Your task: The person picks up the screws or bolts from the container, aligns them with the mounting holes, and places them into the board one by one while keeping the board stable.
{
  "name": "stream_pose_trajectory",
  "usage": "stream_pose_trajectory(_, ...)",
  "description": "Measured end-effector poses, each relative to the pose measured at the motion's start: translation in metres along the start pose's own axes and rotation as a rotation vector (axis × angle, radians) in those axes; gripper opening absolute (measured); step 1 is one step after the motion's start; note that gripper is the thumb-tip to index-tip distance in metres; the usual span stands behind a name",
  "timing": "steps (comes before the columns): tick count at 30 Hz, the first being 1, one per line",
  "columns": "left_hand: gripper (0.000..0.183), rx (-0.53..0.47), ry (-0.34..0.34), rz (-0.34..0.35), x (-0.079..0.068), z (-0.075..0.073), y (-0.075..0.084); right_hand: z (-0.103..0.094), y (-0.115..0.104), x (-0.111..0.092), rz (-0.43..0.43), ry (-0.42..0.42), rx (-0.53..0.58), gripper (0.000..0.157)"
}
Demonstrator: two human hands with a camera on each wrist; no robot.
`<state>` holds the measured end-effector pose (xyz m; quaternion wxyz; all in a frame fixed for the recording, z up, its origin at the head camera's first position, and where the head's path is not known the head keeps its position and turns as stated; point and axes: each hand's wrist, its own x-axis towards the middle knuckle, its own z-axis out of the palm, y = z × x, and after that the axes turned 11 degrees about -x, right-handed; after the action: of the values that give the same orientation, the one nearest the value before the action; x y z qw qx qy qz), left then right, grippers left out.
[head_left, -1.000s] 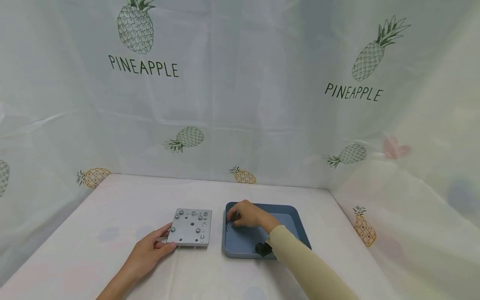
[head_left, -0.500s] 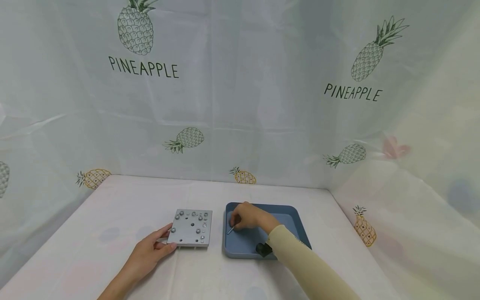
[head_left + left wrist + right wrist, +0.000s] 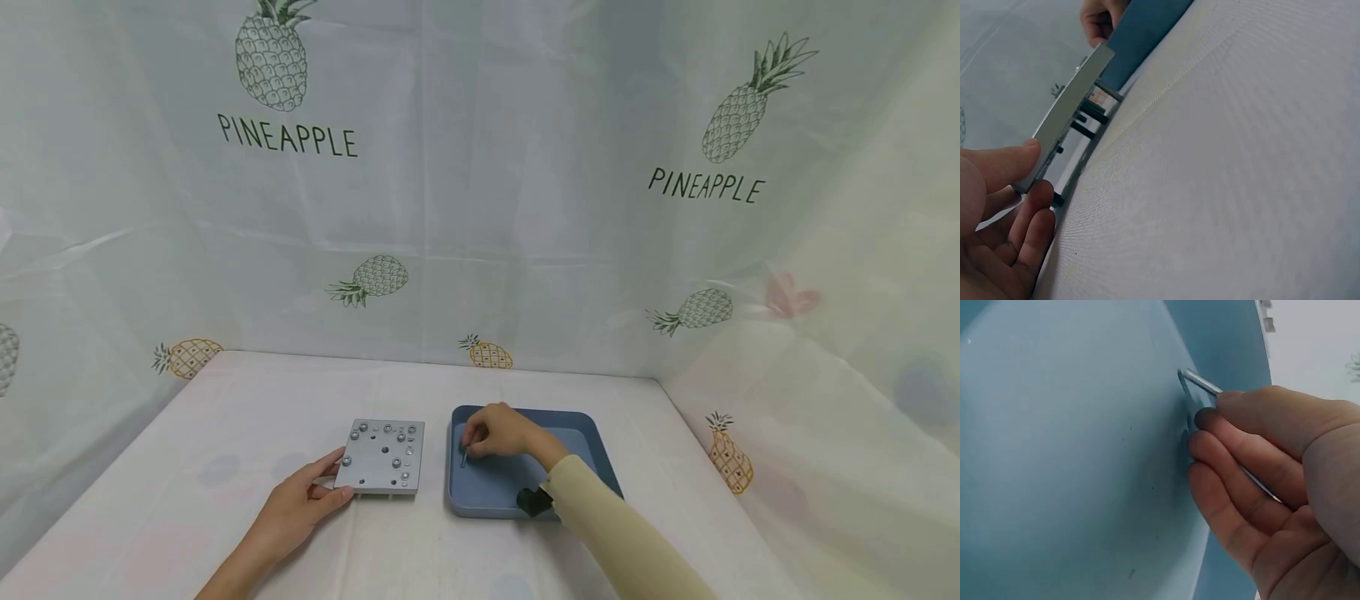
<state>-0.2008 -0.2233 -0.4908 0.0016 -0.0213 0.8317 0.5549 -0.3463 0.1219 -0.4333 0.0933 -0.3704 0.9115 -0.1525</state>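
My left hand grips the near left corner of a square silver metal plate. In the left wrist view its thumb presses the plate's edge and the fingers curl underneath. Several hex-socket bolts sit in the plate's top, and dark bolt shanks stick out below, holding it above the cloth. Over the left part of a blue tray, my right hand pinches a slim metal rod between thumb and fingers. Its tip points at the tray floor; the rest is hidden by the hand.
The tray stands just right of the plate, a narrow strip of tablecloth between them. Behind the table hangs a pineapple-print curtain. A black device on my right wrist hangs over the tray's near side.
My right hand has shifted slightly right within the tray, and the metal rod has changed its slant between the fingers. My left hand and the plate have stayed in place.
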Motion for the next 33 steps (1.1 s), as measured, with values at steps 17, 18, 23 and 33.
stream_pose_trajectory(17,0.079,-0.004,0.005,0.002,0.001,0.001,-0.002,0.000,-0.002,-0.005,-0.015,0.058,0.076,0.010)
stream_pose_trajectory(18,0.079,-0.001,0.004,0.006,0.001,0.001,-0.002,0.000,-0.002,-0.005,-0.017,0.064,0.075,0.010)
stream_pose_trajectory(23,0.080,0.000,0.008,0.002,0.001,0.001,-0.002,-0.001,-0.009,-0.007,-0.024,0.105,0.071,0.010)
stream_pose_trajectory(33,0.079,0.000,0.005,0.001,0.001,0.001,-0.002,-0.002,-0.025,-0.009,0.007,0.180,0.133,0.010)
